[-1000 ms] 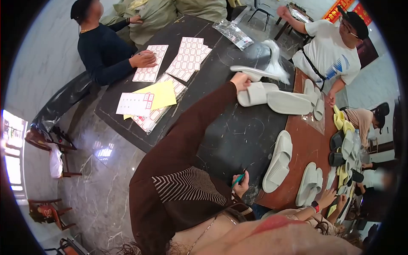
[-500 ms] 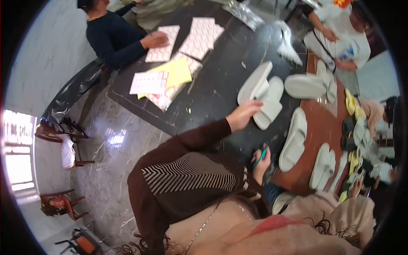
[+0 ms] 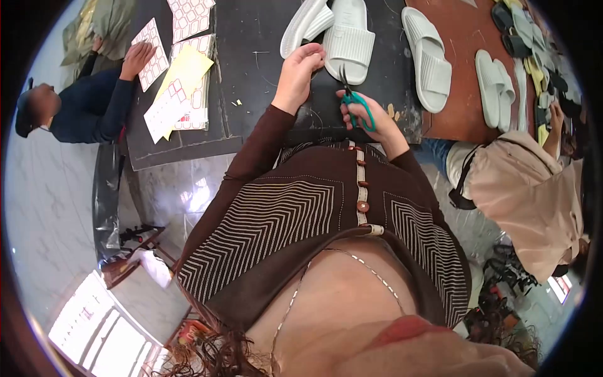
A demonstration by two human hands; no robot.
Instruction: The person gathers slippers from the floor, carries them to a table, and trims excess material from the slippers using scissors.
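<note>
My left hand (image 3: 299, 74) touches the lower end of a white ribbed slipper (image 3: 306, 26) that lies tilted on its side; its fingers are bent close together at the edge. Against it a second white slipper (image 3: 349, 47) lies flat, strap up. Just below that one, my right hand (image 3: 366, 114) holds teal-handled scissors (image 3: 358, 108), whose dark blades point up toward the slipper and look slightly apart. Farther right rests another pair of white slippers (image 3: 429, 66), one overlapping the other.
Printed label sheets (image 3: 191, 103) and a yellow sheet (image 3: 182, 69) lie on the black table (image 3: 251, 38) at left, where a seated person rests a hand on a sheet. More slippers (image 3: 493, 88) line the brown tabletop (image 3: 461, 75). Another person in beige is at right.
The view has swung down and right. The two slippers by my left hand are now nearer my body, one flat and one tilted. My right hand has come up beside them with the scissors.
</note>
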